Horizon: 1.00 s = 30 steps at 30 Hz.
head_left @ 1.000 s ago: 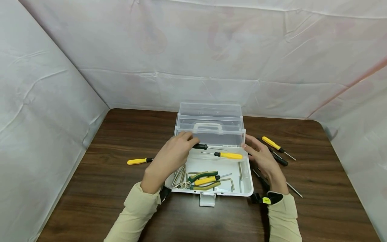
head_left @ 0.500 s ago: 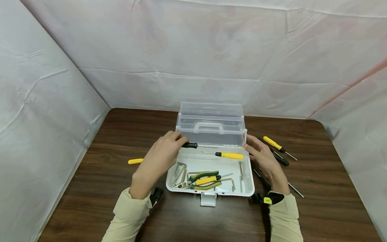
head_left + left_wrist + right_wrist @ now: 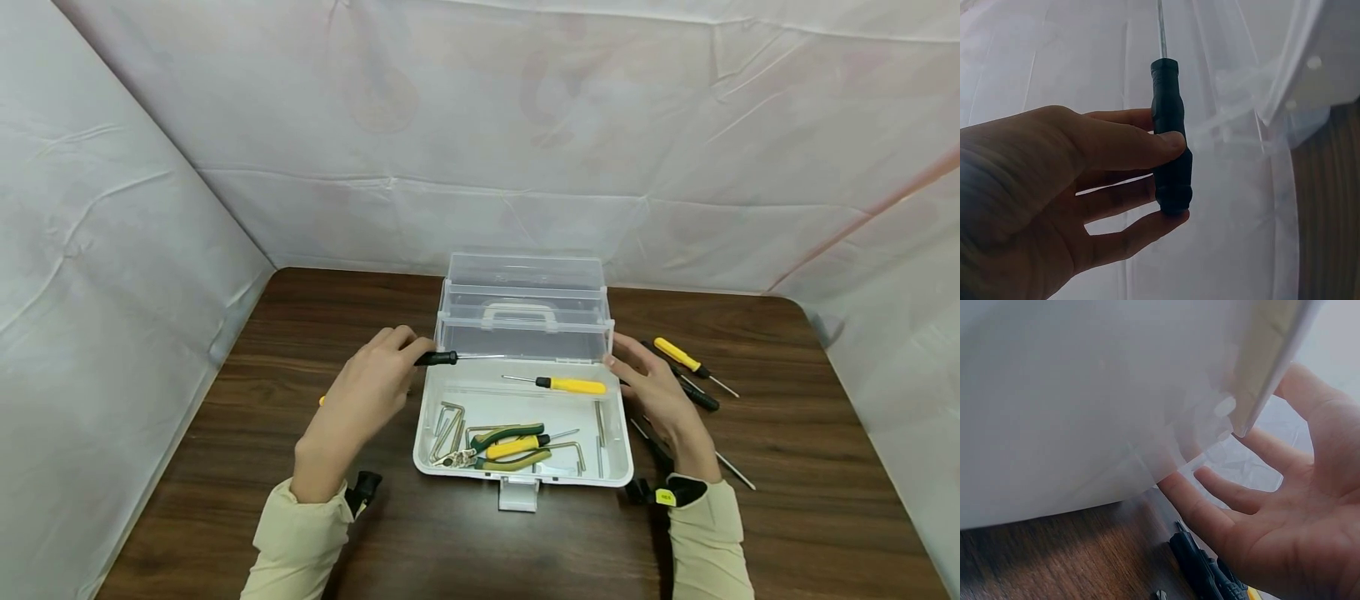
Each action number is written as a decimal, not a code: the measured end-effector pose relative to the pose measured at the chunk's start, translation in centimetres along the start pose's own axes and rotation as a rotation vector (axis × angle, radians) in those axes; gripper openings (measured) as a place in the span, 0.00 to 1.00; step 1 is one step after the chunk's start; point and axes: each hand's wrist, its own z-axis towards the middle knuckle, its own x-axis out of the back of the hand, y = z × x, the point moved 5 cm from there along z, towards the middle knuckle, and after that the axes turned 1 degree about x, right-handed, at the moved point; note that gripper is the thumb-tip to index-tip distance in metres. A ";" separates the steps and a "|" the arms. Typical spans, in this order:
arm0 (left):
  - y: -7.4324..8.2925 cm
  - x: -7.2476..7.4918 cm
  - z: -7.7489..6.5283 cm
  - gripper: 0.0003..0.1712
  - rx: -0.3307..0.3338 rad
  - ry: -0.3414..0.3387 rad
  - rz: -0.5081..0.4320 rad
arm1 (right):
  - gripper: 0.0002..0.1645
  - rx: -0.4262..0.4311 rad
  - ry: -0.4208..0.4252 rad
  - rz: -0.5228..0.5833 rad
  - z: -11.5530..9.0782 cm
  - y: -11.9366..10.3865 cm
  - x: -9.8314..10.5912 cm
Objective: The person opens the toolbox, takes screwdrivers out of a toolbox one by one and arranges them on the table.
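Note:
My left hand (image 3: 356, 400) pinches a black-handled screwdriver (image 3: 1172, 131) between thumb and fingers, its shaft pointing right across the back of the white toolbox (image 3: 487, 390). At the box's back right corner, my right hand (image 3: 660, 408) holds the edge, thumb at the rim and fingers outside the clear lid (image 3: 1147, 447). The lid stands raised. Inside the box lie a yellow screwdriver (image 3: 574, 386), green-handled pliers (image 3: 510, 432), another yellow screwdriver (image 3: 513, 447) and several hex keys (image 3: 450, 417).
Right of the box, a yellow screwdriver (image 3: 678, 355) and several black-handled screwdrivers (image 3: 701, 397) lie on the dark wooden table (image 3: 810, 467). My left arm hides most of a yellow handle (image 3: 322, 401). White sheeting (image 3: 480, 150) rises behind the table.
My left hand has moved left with the black screwdriver, from over the box to its left back corner, covering more of the yellow handle on the table. The right hand stays put.

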 end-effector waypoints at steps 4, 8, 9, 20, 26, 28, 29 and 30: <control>-0.7 0.2 -0.6 0.23 0.018 0.010 -0.008 | 0.39 0.005 -0.004 0.005 0.0 0.0 0.0; -1.3 0.3 -1.1 0.23 0.025 0.007 -0.003 | 0.39 0.011 -0.007 0.010 0.0 0.0 0.0; -1.4 0.3 -1.2 0.22 0.028 0.008 -0.005 | 0.39 0.011 -0.008 0.011 -0.1 0.0 0.0; -2.9 0.8 -2.1 0.19 0.062 0.034 -0.053 | 0.37 0.014 -0.012 0.008 -0.1 0.0 0.0; -3.8 1.1 -2.8 0.19 0.096 0.047 -0.053 | 0.37 0.008 -0.013 0.008 0.0 0.0 -0.1; -4.1 1.1 -3.0 0.19 0.108 0.047 -0.054 | 0.38 0.007 -0.012 0.006 0.0 0.0 0.0; -4.3 1.1 -3.2 0.19 0.116 0.045 -0.056 | 0.38 0.007 -0.011 0.004 0.0 0.0 0.0; -4.5 1.1 -3.3 0.19 0.123 0.042 -0.059 | 0.38 0.007 -0.011 0.004 0.0 0.0 0.0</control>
